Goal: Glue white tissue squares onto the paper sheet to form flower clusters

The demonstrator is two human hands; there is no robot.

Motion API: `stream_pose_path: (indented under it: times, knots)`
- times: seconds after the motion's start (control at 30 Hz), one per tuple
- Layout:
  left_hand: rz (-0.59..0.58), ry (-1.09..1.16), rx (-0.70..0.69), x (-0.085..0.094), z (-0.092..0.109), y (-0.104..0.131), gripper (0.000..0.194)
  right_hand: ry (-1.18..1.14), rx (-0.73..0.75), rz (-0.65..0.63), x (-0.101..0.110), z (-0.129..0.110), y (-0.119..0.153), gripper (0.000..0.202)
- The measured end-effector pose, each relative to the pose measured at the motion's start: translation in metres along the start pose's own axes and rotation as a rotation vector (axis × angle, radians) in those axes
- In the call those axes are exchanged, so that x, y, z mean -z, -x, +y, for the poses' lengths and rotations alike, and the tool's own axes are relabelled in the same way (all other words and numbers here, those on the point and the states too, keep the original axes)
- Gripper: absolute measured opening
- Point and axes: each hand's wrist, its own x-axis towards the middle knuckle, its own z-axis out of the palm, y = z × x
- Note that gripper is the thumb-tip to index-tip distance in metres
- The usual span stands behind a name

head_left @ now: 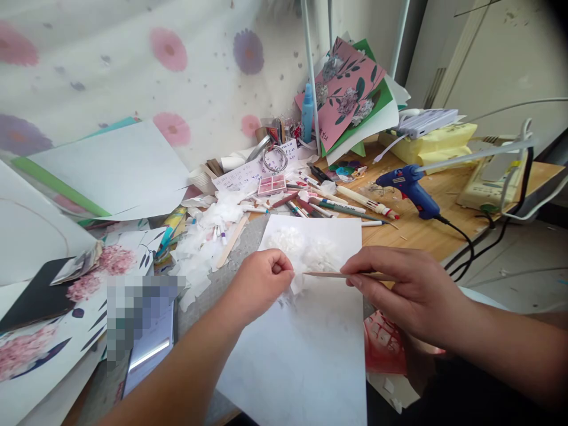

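My left hand (pixel 260 283) is closed in a pinch above a white sheet of paper (pixel 306 349). A small piece of thin white tissue paper (pixel 298 283) shows at its fingertips, partly hidden. In my right hand (pixel 399 284) is a thin brown pointed stick (pixel 326 274), gripped between thumb and fingers. The stick's tip points left and comes close to the left fingertips. Just beyond both hands, fluffy white paper petals (pixel 317 254) lie clustered on the upper part of the sheet.
A blue glue gun (pixel 410 188) with a cord lies at right. Several markers (pixel 339 205) and torn white scraps (pixel 199 242) cover the back. A phone (pixel 151 343) and flower pictures (pixel 118 260) lie at left. Pink and green artwork (pixel 344 97) leans behind.
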Motion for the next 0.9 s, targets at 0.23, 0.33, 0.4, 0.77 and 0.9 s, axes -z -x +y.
stream_pose_path:
  times: [0.23, 0.33, 0.4, 0.77, 0.9]
  knots:
    - [0.066, -0.114, -0.042, -0.001, -0.002, -0.001, 0.009, 0.087, 0.073, 0.124, 0.006, -0.008, -0.004, 0.012]
    - [0.072, -0.129, -0.046, -0.003, -0.003, -0.002, 0.01, 0.103, 0.091, 0.074, 0.006, -0.009, -0.007, 0.013]
    - [0.071, -0.126, -0.044, -0.004, -0.003, -0.001, 0.01, 0.098, 0.078, 0.011, 0.001, -0.007, -0.009, 0.016]
    - [0.252, -0.207, -0.29, 0.013, -0.03, 0.015, 0.009, -0.003, -0.194, -0.169, -0.013, 0.002, -0.017, 0.017]
    - [0.203, -0.23, -0.389, 0.007, -0.043, 0.023, 0.019, -0.099, -0.358, -0.203, -0.017, 0.007, -0.021, 0.014]
